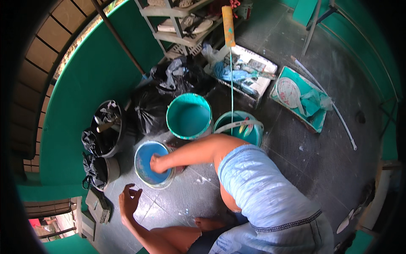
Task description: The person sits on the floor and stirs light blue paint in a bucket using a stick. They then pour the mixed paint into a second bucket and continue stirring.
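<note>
Right hand: Here you are, right hand (159, 163) down inside the blue-lined bucket (142, 163), fingers curled in; whether they're clamped on anything, I cannot tell.
Left hand: Your left hand (130, 200) hangs in the air, thumb and fingers apart, nothing between them, well forward and left of the teal bucket (179, 108), on your side of it.
Bucket's spot: The blue-lined one stands upright on the tiled floor (186, 203), just in front and to the left of the teal bucket.
Tipping risk: Watch that rim! Lean your wrist on it and the bucket could tilt or skid, since no hand steadies it outside.
Snag risk: Your right arm crosses close by the handled bucket (256, 137), right of the teal bucket; a swinging elbow might knock its pale handle (230, 125), or jog the long rod (231, 91) rising there.
Bucket's look: Blue all round the inside, paler and smeared toward a whitish rim, scuffed outside; whether that blue is liquid or a dried coat, I can't say.
</note>
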`<state>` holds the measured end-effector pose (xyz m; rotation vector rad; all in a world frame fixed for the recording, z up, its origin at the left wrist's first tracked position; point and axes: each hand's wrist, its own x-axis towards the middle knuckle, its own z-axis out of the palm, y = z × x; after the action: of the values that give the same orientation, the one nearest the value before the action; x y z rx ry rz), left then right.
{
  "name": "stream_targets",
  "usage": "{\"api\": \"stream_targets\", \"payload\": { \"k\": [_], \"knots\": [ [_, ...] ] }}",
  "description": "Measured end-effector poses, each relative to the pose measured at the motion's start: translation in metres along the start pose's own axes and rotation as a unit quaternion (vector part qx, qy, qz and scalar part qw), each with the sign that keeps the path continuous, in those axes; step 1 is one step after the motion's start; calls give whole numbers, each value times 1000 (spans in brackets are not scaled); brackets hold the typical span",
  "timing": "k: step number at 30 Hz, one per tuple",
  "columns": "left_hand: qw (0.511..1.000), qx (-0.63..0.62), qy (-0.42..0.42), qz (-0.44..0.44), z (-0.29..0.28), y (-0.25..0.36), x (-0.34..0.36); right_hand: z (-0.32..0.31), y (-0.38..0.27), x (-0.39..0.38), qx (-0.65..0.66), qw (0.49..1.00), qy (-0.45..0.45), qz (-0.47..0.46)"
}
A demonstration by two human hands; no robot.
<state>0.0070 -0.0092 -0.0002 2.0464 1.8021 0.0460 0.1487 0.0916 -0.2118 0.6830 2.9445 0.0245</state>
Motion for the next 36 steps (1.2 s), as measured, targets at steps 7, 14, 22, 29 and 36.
{"api": "stream_targets", "payload": {
  "k": [7,14,22,29,36],
  "knots": [
    [1000,-4,-14,-27,4,3,5,-16,13,-8,28,983,183,14],
    [1000,-11,5,-18,6,0,4,-43,8,-34,-84,994,-5,73],
    [999,-7,34,-4,11,4,10,-15,29,-43,167,951,259,41],
    [997,-19,27,-64,-6,0,-14,-52,22,-52,-66,996,18,66],
    [998,-34,47,-38,-1,4,-9,-55,4,-40,254,965,31,53]
  ]
}}
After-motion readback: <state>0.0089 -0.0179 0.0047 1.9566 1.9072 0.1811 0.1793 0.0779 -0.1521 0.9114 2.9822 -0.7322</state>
